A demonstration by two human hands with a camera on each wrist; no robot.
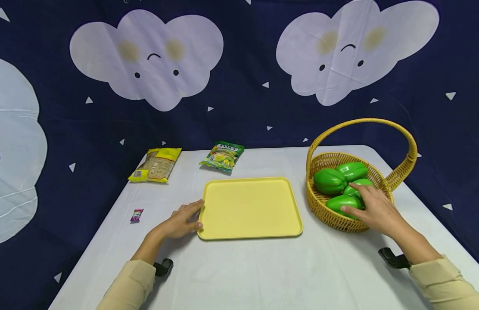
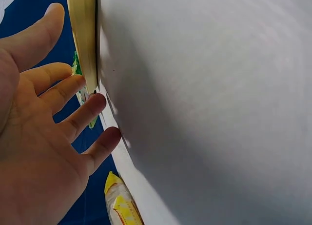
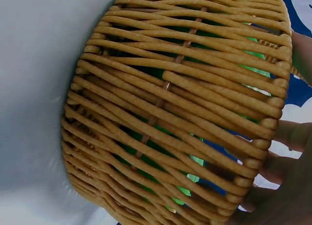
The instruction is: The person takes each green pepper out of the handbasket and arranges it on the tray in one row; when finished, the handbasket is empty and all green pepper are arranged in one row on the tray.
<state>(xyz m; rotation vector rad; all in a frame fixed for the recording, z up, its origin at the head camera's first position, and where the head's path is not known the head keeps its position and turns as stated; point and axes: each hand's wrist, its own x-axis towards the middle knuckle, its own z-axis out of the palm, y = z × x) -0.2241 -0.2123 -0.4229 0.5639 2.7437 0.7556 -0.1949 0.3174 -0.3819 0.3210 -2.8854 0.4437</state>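
My left hand (image 1: 182,221) is at the left edge of a yellow rectangular tray (image 1: 250,209), fingertips and thumb right at its rim. In the left wrist view that hand's fingers (image 2: 73,118) are spread and nearly straight beside the tray's side (image 2: 85,37). My right hand (image 1: 377,209) reaches over the near rim of a woven basket (image 1: 328,218) with a tall arched handle. Its thumb and forefinger lie spread over the glossy green bell peppers (image 1: 345,202) inside. The right wrist view shows mostly basket weave (image 3: 180,88), which hides the fingertips.
A yellow-ended bag of grain-like food (image 1: 159,165) lies at the back left. Beside it, behind the tray, is a green candy bag (image 1: 224,157). A small purple wrapped sweet (image 1: 136,215) lies at the left on the white-covered table (image 1: 239,275). A dark cloud-print cloth hangs behind.
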